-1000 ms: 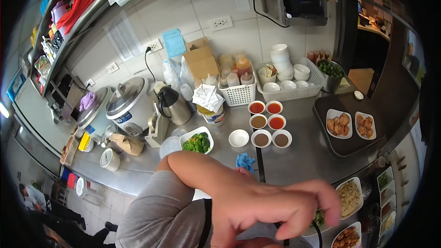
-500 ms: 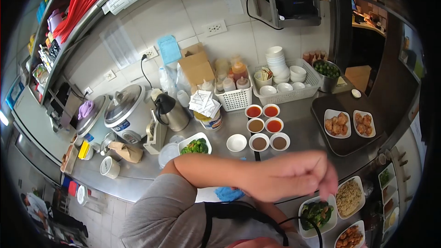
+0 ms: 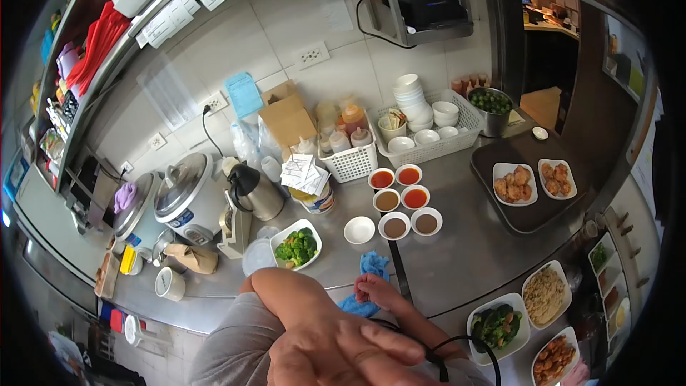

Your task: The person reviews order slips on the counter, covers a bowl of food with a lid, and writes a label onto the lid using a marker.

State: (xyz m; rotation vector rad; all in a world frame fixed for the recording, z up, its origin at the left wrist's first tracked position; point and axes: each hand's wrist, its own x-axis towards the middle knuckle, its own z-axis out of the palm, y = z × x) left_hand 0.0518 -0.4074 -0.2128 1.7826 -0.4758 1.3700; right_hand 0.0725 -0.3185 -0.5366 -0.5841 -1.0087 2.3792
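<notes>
My left hand (image 3: 343, 350) is raised close to the camera at the bottom centre, fingers apart and nothing visible in it. Beyond it, my right hand (image 3: 376, 291) is closed around a crumpled blue cloth (image 3: 374, 264) at the counter's front edge. Ahead of the cloth stand an empty white bowl (image 3: 359, 230) and several small bowls of red and brown sauce (image 3: 386, 201). To the left is a square white dish of broccoli (image 3: 296, 246); another broccoli dish (image 3: 496, 327) lies to the right, beside a grain dish (image 3: 546, 296).
Along the wall stand rice cookers (image 3: 184, 200), a steel thermos (image 3: 259, 193), a bottle basket (image 3: 350, 162) and a bowl basket (image 3: 429, 144). A dark tray (image 3: 525, 218) carries two dishes of fried pieces. A person (image 3: 68, 350) is at the lower left.
My left hand has swung from the right side down toward the bottom centre. My right hand and the cloth, earlier mostly behind my left arm, now show. The view has shifted.
</notes>
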